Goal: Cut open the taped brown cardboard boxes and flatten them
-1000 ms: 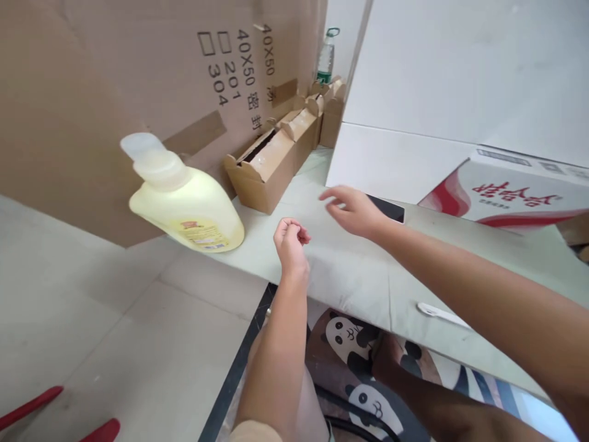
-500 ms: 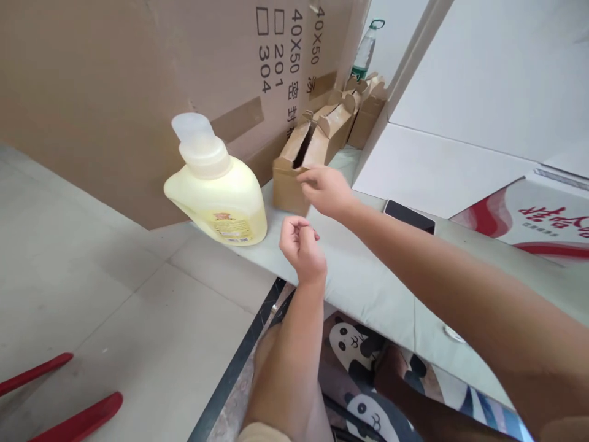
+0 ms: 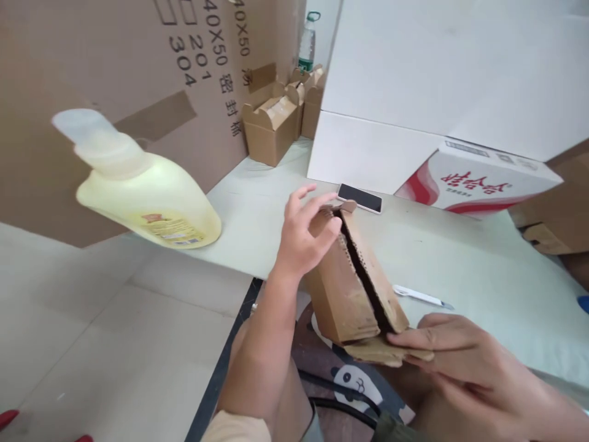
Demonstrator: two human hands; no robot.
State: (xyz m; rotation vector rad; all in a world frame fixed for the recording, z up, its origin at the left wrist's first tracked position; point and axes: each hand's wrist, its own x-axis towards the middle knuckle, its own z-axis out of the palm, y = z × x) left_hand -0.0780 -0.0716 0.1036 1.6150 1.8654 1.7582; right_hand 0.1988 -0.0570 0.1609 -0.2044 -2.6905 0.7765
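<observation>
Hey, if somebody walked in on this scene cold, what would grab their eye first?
Probably the brown kraft paper box at centre, held between both hands: the left hand wraps its upper end and the right hand pinches its lower flap. Next comes the big pale yellow bottle standing at the left end of the white table, in front of a tall cardboard sheet.

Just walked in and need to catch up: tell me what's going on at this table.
A person holds a brown kraft box in both hands over the table's near edge. The left hand grips its top end, and the right hand holds its lower end. A yellow bottle, phone and more boxes sit on the table.
</observation>
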